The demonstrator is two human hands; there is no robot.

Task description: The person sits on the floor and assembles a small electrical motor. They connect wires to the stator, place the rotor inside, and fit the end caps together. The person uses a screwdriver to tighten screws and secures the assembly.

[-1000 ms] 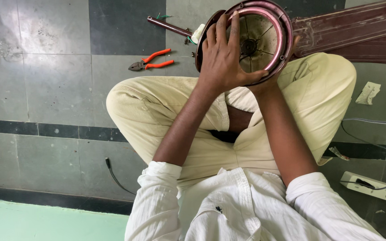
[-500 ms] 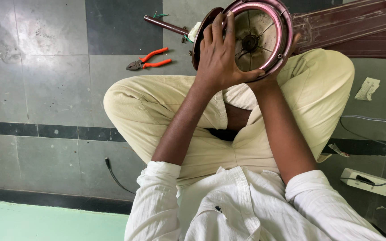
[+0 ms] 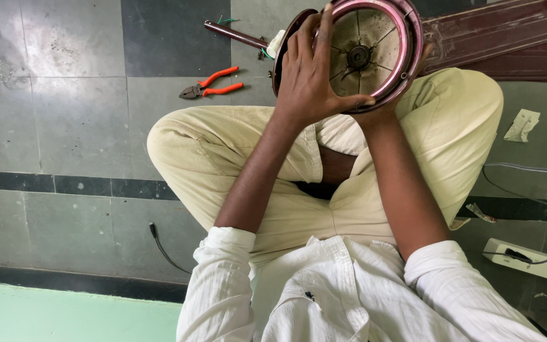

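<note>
Head view, round maroon fan motor housing [image 3: 375, 54], dusty spoked interior, hands gripping rim

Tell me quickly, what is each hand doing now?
Left hand: closed around the rim of the round fan motor housing, holding it.
Right hand: mostly hidden behind the housing, supporting it; grip cannot be told.

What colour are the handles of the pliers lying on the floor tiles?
Orange-red handles on the pliers, with dark metal at the nose; the head view shows them clearly.
</note>
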